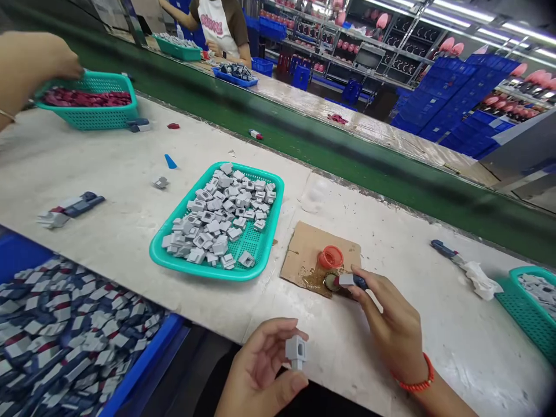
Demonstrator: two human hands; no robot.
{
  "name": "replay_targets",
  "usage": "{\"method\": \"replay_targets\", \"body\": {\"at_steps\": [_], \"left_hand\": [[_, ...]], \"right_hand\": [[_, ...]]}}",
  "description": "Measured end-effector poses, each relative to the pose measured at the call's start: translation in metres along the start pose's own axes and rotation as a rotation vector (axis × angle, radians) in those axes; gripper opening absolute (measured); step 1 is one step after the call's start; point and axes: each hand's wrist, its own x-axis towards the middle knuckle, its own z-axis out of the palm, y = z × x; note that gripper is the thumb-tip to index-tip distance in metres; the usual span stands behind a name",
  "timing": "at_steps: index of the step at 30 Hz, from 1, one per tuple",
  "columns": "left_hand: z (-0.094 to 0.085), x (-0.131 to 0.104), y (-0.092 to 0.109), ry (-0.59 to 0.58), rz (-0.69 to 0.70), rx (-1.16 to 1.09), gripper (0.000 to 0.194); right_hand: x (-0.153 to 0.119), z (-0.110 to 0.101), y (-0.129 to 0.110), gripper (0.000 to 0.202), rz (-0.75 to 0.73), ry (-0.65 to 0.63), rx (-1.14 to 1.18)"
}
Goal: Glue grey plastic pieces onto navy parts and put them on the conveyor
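My left hand (271, 370), at the bottom centre, holds a small grey plastic block (296, 349) between thumb and fingers. My right hand (386, 315) pinches a part with a grey middle, dark blue end and red tip (346, 280). That red tip touches a small round bottle cap (331, 281) on a brown cardboard piece (304, 246) wet with brownish liquid. A red round cup (332, 256) stands just behind the cap. Left of the cardboard, a teal tray (157, 255) holds several grey blocks.
A blue bin (143, 347) of assembled parts is at lower left. Another person's hand (56, 55) is over a teal basket (104, 119) of red pieces. A teal basket (521, 315) stands at right. Beyond the green conveyor (304, 136) is another person (221, 29).
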Motion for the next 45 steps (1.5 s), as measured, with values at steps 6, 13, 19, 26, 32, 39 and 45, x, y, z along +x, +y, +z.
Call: {"method": "replay_targets", "body": {"at_steps": [6,13,19,26,32,39,45], "left_hand": [[0.003,0.0,0.001,0.018,-0.008,0.039,0.029],[0.0,0.0,-0.003,0.034,0.003,0.057,0.031],[0.001,-0.001,-0.002,0.042,-0.065,0.038,0.03],[0.001,0.003,-0.009,0.122,-0.066,0.052,0.029],[0.007,0.003,-0.009,0.166,-0.051,-0.007,0.029],[0.007,0.003,-0.01,0.161,-0.073,-0.028,0.03],[0.007,0.003,-0.016,0.185,-0.084,-0.005,0.031]], "right_hand": [[0.0,0.003,0.003,0.038,-0.02,-0.049,-0.002],[0.001,0.001,0.002,0.035,-0.007,-0.022,-0.015],[-0.001,-0.004,0.002,0.036,-0.009,-0.019,-0.042],[-0.016,-0.004,-0.023,0.023,0.278,0.05,0.136],[-0.029,0.004,-0.046,0.022,0.456,-0.034,0.51],[-0.031,0.009,-0.048,0.021,0.449,-0.066,0.48],[-0.029,0.008,-0.047,0.015,0.303,-0.155,0.447]]}}
